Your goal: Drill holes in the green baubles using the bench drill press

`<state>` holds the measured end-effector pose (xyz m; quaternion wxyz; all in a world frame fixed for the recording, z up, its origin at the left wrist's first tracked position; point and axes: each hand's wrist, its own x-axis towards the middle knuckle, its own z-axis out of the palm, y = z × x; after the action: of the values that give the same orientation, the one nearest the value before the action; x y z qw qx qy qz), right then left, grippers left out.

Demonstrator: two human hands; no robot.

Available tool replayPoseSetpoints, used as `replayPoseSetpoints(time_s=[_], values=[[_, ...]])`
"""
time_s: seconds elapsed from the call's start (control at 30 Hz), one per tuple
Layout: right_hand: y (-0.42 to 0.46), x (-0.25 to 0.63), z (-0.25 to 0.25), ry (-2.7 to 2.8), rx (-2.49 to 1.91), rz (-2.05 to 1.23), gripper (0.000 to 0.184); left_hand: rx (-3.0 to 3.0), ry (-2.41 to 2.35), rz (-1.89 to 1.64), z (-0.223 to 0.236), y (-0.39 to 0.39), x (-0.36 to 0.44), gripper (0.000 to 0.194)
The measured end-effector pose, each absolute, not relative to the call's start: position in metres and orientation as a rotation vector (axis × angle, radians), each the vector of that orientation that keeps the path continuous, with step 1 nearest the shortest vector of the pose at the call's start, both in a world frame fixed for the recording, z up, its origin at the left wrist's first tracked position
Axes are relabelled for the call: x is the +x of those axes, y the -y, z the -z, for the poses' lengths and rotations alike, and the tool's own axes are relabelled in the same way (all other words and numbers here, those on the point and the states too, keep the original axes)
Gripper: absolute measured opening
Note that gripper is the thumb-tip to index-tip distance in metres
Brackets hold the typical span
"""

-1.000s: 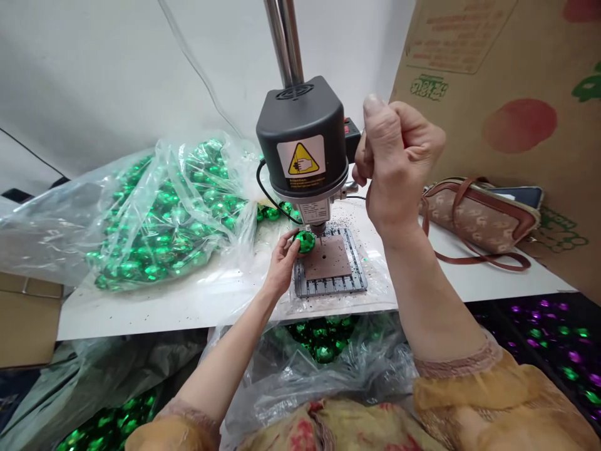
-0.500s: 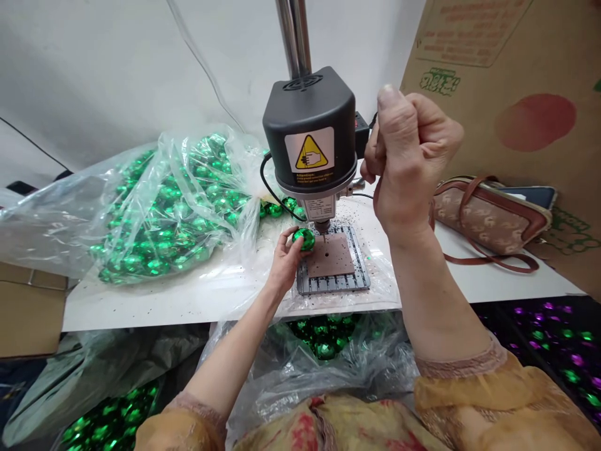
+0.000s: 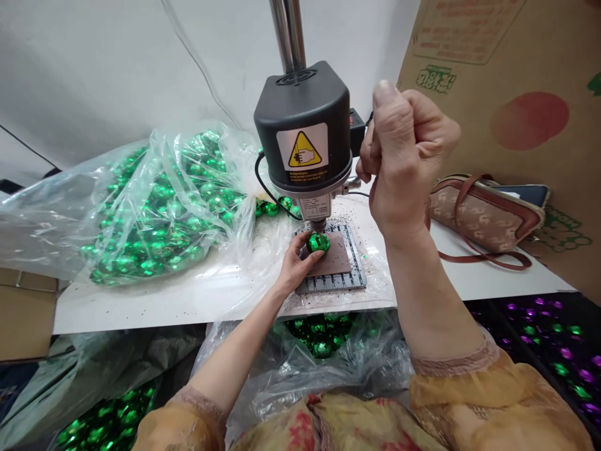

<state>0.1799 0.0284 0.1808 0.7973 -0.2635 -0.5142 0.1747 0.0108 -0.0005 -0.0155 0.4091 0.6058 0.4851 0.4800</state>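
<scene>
My left hand [image 3: 300, 262] pinches a shiny green faceted ball [image 3: 318, 242] between thumb and fingers. It holds the ball over the pinkish square board on the slotted metal base [image 3: 328, 285], directly under the chuck of a small black bench drill press [image 3: 305, 125]. The drill bit is hidden, so I cannot tell whether it touches the ball. Raised to the right of the motor housing, my right hand [image 3: 406, 156] is closed in a fist around the drill press lever. The lever's grip is hidden inside the fist; a silver stub [image 3: 352, 184] shows beside it.
A clear plastic bag [image 3: 164, 207] full of green balls lies left on the white table [image 3: 154, 310]. More green balls [image 3: 322, 338] sit in plastic below the front edge. A brown handbag [image 3: 488, 210] and a big cardboard box [image 3: 469, 113] stand right. Dark shavings dot the table.
My left hand has moved right, bringing the green ball from beside the base to under the chuck. My right fist stays at the lever. The whole view has shifted slightly.
</scene>
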Motion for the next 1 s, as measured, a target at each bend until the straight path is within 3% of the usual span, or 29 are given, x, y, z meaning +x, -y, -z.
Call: replayPoseSetpoints(time_s=[0.47, 1.0], values=[[-0.023, 0.180, -0.179, 1.096, -0.544, -0.395, 0.059, 1.739, -1.139, -1.098, 0.018, 0.007, 0.012, 0.060], [-0.012, 0.177, -0.128, 1.070, -0.285, -0.125, 0.054, 1.699, -1.078, -1.135, 0.026, 0.006, 0.012, 0.060]])
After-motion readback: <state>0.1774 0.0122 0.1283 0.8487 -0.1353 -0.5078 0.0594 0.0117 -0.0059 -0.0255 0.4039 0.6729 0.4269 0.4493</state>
